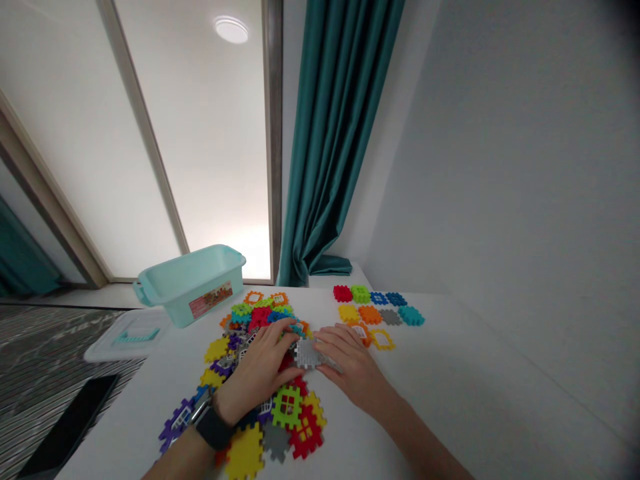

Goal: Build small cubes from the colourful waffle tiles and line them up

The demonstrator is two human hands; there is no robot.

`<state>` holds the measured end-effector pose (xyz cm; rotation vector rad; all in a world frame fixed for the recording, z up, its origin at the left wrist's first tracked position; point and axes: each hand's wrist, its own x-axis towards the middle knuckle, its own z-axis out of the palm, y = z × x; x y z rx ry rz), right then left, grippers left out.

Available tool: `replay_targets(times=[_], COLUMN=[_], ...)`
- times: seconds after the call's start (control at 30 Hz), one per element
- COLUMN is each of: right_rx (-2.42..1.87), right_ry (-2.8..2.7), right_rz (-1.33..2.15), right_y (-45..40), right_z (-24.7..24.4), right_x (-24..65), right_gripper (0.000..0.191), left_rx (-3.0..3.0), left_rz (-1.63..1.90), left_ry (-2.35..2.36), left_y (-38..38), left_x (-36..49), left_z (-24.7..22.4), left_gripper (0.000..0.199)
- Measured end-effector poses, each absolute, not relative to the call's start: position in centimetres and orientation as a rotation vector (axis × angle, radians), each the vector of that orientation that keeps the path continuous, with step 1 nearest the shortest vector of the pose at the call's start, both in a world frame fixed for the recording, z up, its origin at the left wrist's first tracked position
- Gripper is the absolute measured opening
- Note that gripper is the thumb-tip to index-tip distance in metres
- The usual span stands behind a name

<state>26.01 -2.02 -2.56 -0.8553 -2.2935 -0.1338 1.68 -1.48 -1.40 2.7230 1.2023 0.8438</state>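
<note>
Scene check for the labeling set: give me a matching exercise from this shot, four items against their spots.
Items:
1. Watch
2. Grey block
3. Tub
4. Red block

Spots:
A. Far left, beyond the heap
B. Left wrist
C. Between left hand and right hand
D. Left end of the back row of blocks

Pairs: 1-B; 2-C; 3-A; 4-D

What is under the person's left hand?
The left hand lies over a heap of plastic tiles. Purple and red tiles show at its edges; those directly beneath the palm are covered.
</note>
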Motion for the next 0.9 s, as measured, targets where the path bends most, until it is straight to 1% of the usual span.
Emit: replay_targets(times=[0.17,0.4,0.63,0.77,0.9], right_rx=[-0.818,-0.857,-0.905,-0.921,-0.952], right_ry=[-2.289,-2.264,-2.304,-2.338,-2.354], right_rz=[-0.144,-0.112,-0.01,-0.019,0.002], right_y=[-1.97,-2.46,-2.7,-2.8,-2.96], right_z=[-2.62,-2.52,-2.25,-2.14,-2.16], right_x=[25.99,25.46,25.44,25.67,25.6], right_gripper=[0.024,0.021,0.028,0.025,0.024], left_rx=[2.733,2.779,2.783,2.782,2.796], left_rz=[0.843,0.785,0.784,0.78,0.755], left_ry=[1.196,1.215,1.186,1.193,1.208], left_y=[-1.72,-1.69,-1.32,-1.33,-1.32], left_x=[1.73,1.72,1.14,1.14,1.24], left_z=[-1.18,-1.09,-1.12,-1.05,-0.91], left_gripper=[0.048,0.049,0.045,0.047,0.054])
